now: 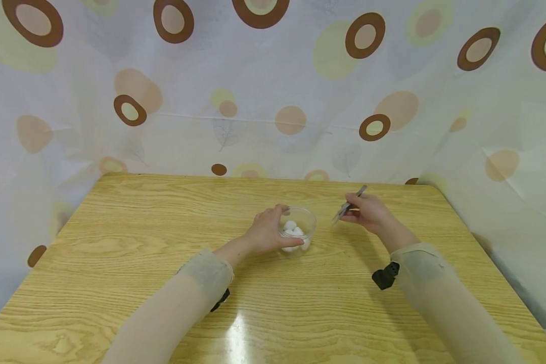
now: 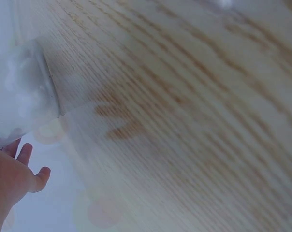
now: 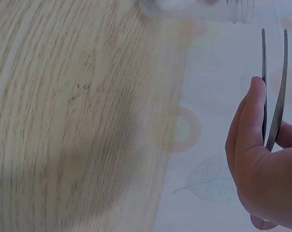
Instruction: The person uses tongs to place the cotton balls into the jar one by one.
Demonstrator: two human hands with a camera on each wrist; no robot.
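Note:
A clear jar (image 1: 310, 221) with several white balls (image 1: 290, 225) inside stands near the middle of the wooden table. Around its left side, my left hand (image 1: 265, 233) grips it, thumb along the near side and fingers on the far side. In the left wrist view the jar (image 2: 25, 96) shows at the left edge, with that hand (image 2: 13, 176) against it. My right hand (image 1: 370, 212) holds metal tweezers (image 1: 347, 206) to the right of the jar, tips pointing down and left. The right wrist view shows the tweezers (image 3: 281, 99) with their tips apart and nothing between them.
The wooden table (image 1: 118, 253) reaches back to a pale patterned curtain (image 1: 255, 141), which also hangs along both sides. A black wrist device (image 1: 385, 276) sits at my right cuff, another (image 1: 220, 299) at my left.

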